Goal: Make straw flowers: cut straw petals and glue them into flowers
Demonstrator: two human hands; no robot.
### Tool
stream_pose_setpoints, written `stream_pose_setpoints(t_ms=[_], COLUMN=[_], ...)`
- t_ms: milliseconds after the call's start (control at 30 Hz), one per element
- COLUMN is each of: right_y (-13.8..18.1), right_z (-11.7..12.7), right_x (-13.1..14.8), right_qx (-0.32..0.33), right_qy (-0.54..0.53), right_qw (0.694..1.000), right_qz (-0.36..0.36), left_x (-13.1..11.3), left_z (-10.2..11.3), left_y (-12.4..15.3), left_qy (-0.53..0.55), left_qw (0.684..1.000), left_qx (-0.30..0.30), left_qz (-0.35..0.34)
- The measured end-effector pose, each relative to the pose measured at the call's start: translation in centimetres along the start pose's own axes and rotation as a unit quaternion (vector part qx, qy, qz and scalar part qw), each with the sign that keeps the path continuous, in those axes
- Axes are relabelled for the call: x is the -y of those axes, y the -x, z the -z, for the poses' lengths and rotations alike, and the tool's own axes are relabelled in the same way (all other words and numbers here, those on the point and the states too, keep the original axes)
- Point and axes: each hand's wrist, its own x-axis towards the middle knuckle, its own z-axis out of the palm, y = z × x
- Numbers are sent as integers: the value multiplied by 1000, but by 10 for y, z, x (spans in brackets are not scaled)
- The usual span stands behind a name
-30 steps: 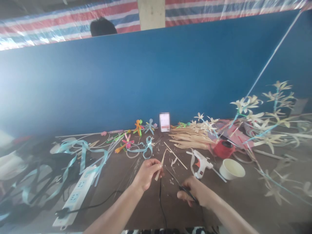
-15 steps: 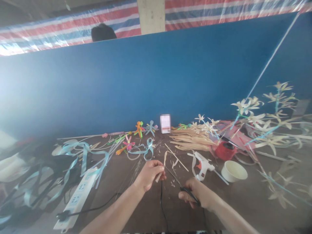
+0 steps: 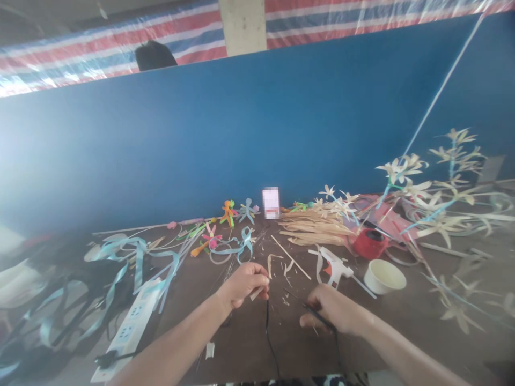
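Observation:
Near the middle of the table, my left hand is closed in a pinch on a pale strip, whose short end shows below the fingers. My right hand is wrapped round dark-handled scissors. Their thin blades point up and left toward my left hand, a small gap away from it. Just beyond my fingertips lies a bent pale strip, with small cut scraps strewn between the hands. A straight thin stick rests behind them.
At the right are a white glue gun, a cream bowl, a red roll and pale flower sprays. Dried strips lie at the back. Blue ribbon and a power strip are left; a black cable crosses in front.
The scissors have drawn back to the right, away from the strip in my left hand. My left hand has shifted slightly left. A small white piece now shows on the table by my left forearm.

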Motion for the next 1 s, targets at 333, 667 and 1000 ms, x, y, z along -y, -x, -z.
stream_pose_setpoints(t_ms=[333, 667, 1000], right_y=[-16, -29, -33], right_z=[-1, -18, -47], right_x=[2, -3, -9], right_qx=[-97, -189, -235], right_qy=[123, 139, 121], right_qw=[987, 972, 964], right_qz=[25, -4, -17], left_x=[-1, 23, 31], left_z=[4, -22, -44], left_y=[2, 1, -4], left_qy=[88, 284, 385], left_qw=[996, 949, 891], left_qx=[-14, -133, -217], left_qz=[32, -26, -104])
